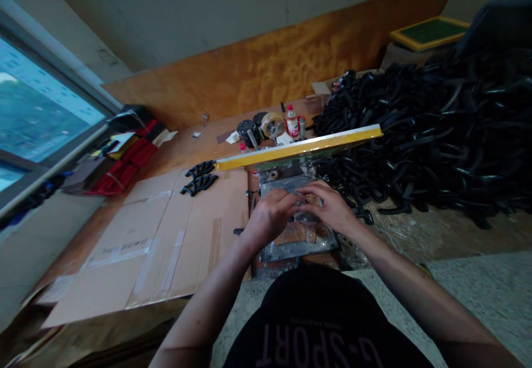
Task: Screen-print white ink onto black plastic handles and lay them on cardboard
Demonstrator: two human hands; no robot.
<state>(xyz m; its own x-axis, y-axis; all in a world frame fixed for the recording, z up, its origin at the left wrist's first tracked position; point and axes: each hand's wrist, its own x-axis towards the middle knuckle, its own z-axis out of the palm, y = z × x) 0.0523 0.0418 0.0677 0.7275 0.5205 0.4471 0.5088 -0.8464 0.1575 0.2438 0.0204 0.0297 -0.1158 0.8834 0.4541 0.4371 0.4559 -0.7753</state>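
Head view: the left hand (270, 213) and right hand (330, 207) meet, fingers curled on a tape-covered plate (291, 249) at the counter (183, 146) edge; whether they grip anything, I cannot tell. Beyond stands a raised yellow-framed screen (299, 147), then a heap of black parts (436, 129).

Both hands in close: left hand (272, 213) and right hand (328, 207) meet fingertip to fingertip on the taped plate (291, 249) at the desk's near edge, under the tilted yellow frame (299, 147) — heap of black parts (436, 135) at the right.
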